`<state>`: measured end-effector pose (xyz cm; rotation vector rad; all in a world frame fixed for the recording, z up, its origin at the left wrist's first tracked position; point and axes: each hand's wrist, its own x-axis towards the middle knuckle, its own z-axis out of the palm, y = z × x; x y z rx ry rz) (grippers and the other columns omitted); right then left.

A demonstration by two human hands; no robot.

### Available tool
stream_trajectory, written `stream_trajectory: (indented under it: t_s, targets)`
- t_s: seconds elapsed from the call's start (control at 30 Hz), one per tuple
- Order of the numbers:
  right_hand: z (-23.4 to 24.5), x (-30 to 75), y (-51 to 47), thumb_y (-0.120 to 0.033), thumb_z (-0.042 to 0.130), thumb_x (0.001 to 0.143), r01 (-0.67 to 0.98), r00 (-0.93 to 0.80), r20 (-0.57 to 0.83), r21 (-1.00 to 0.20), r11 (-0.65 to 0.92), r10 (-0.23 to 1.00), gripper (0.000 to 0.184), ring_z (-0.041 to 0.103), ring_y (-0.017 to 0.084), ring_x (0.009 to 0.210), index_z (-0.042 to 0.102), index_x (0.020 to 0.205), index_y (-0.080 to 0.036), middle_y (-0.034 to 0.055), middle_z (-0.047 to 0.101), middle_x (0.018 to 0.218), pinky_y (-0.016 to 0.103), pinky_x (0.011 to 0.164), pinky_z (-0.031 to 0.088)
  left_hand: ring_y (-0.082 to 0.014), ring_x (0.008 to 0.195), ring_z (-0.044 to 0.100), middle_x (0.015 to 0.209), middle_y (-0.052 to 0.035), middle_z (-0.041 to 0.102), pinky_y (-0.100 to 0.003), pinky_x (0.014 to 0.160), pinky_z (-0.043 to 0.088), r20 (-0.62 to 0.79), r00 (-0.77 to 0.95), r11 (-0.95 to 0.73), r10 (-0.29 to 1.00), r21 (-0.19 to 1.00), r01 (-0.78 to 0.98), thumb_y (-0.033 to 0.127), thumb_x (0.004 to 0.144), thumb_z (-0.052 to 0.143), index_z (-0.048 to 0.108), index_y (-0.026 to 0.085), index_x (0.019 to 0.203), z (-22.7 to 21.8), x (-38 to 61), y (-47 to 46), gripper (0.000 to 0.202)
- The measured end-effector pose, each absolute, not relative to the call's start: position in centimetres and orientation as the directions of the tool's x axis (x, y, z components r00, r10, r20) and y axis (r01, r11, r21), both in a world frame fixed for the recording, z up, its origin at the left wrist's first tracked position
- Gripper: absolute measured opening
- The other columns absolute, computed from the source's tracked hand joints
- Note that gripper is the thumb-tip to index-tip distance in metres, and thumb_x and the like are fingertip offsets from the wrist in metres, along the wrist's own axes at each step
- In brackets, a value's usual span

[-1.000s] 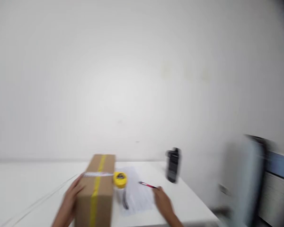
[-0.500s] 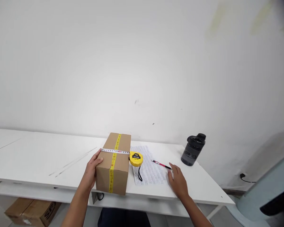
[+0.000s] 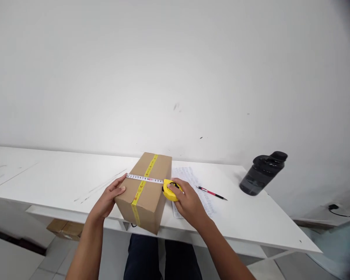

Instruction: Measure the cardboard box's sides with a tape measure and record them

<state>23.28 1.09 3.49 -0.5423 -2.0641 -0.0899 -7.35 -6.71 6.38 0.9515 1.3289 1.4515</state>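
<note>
The right hand [image 3: 191,202] is closed around the yellow tape measure [image 3: 169,190], thumb on its case, at the right edge of the cardboard box [image 3: 157,200]. The left hand [image 3: 106,198] lies against the box's left edge, thumb on top and forefinger at the end of the blade [image 3: 144,178]; whether it pinches that end I cannot tell. The blade runs across the box top, over a yellow strip [image 3: 140,189]. The box sits at the front edge of the white table [image 3: 236,221]. Right of it are a written sheet [image 3: 186,173], a red-and-black pen [image 3: 212,193] and, farther right, a dark bottle [image 3: 261,175].
</note>
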Motion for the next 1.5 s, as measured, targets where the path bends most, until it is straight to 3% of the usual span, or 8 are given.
stream_trajectory:
  t_s: [0.17,0.33,0.5,0.57,0.9,1.13,1.33,1.5]
  targets:
    - [4.4,23.3,-1.3,-0.008,0.051,0.085,0.296,-0.438,0.824,-0.244,0.924,0.358,0.045,0.072,0.024,0.105,0.061,0.126,-0.024,0.0108,0.074,0.118,0.038,0.082,0.06,-0.0372,0.107,0.072,0.127,-0.0172,0.072,-0.046,0.087,0.06,-0.128,-0.048,0.131,0.991,0.99,0.055,0.053,0.052,0.092,0.077,0.021,0.115,8.9,-10.5,-2.9,0.072]
    - [4.0,23.5,-2.4,-0.013,0.057,0.083,0.452,-0.263,0.789,-0.407,0.794,0.555,0.037,0.072,0.027,0.105,0.068,0.115,-0.025,0.0079,0.078,0.115,0.045,0.092,0.051,-0.0356,0.106,0.071,0.121,-0.0195,0.073,-0.051,0.094,0.057,-0.068,-0.167,0.1,0.984,0.976,0.192,0.049,0.055,0.091,0.077,0.016,0.105,10.6,-9.6,2.0,0.061]
    - [2.1,25.5,-3.2,-0.034,0.076,0.078,0.298,0.095,0.611,-0.771,0.563,0.786,0.045,0.07,0.03,0.104,0.066,0.121,-0.026,0.0078,0.077,0.112,0.05,0.097,0.049,-0.029,0.148,0.039,0.151,-0.0121,0.054,-0.05,0.124,0.028,0.306,-0.504,-0.088,0.807,0.908,0.41,0.051,0.09,0.065,0.063,0.023,0.131,9.5,-6.1,-3.0,0.049]
    - [1.5,26.3,-3.8,-0.039,0.081,0.076,0.055,0.199,0.427,-0.903,0.425,0.882,0.057,0.071,0.027,0.1,0.06,0.127,-0.025,0.008,0.077,0.11,0.046,0.089,0.055,-0.0268,0.137,0.053,0.139,-0.0106,0.064,-0.047,0.118,0.039,0.533,-0.528,-0.188,0.661,0.799,0.571,0.049,0.1,0.051,0.067,0.023,0.125,7.7,-4.5,-7.4,0.039]
    - [2.4,25.8,-5.1,-0.033,0.092,0.066,-0.211,0.01,0.394,-0.898,0.387,0.919,0.074,0.074,0.023,0.085,0.059,0.132,-0.03,0.0055,0.075,0.105,0.036,0.072,0.063,-0.0307,0.141,0.047,0.147,-0.0127,0.053,-0.05,0.118,0.038,0.863,-0.171,-0.205,0.476,0.298,0.932,0.04,0.086,0.076,0.041,0.031,0.154,2.7,-0.5,-16.2,0.077]
    - [2.6,23.3,-4.7,-0.033,0.086,0.076,-0.166,-0.023,0.555,-0.823,0.544,0.832,0.048,0.074,0.019,0.08,0.069,0.121,-0.031,0.0038,0.077,0.102,0.027,0.063,0.061,-0.0212,0.121,0.064,0.128,-0.0048,0.069,-0.039,0.105,0.052,0.725,-0.392,-0.149,0.567,0.558,0.816,0.029,0.097,0.062,0.066,0.032,0.132,2.3,-1.9,-13.7,0.036]
    - [4.0,24.3,-1.0,-0.049,0.078,0.082,-0.095,-0.028,0.55,-0.833,0.545,0.835,0.055,0.065,0.03,0.123,0.066,0.132,-0.028,0.0088,0.07,0.131,0.045,0.104,0.055,-0.0213,0.129,0.058,0.135,-0.0039,0.066,-0.041,0.112,0.046,0.702,-0.387,-0.253,0.598,0.624,0.739,0.033,0.098,0.059,0.067,0.032,0.131,3.8,-1.6,-11.7,0.033]
    - [4.1,23.6,0.2,-0.05,0.071,0.087,-0.052,-0.007,0.532,-0.846,0.531,0.846,0.052,0.063,0.029,0.124,0.062,0.133,-0.027,0.0095,0.066,0.135,0.05,0.107,0.051,-0.0242,0.124,0.062,0.133,-0.0055,0.068,-0.043,0.111,0.048,0.617,-0.434,-0.299,0.657,0.741,0.601,0.043,0.096,0.062,0.068,0.031,0.129,2.4,-1.6,-11.1,0.035]
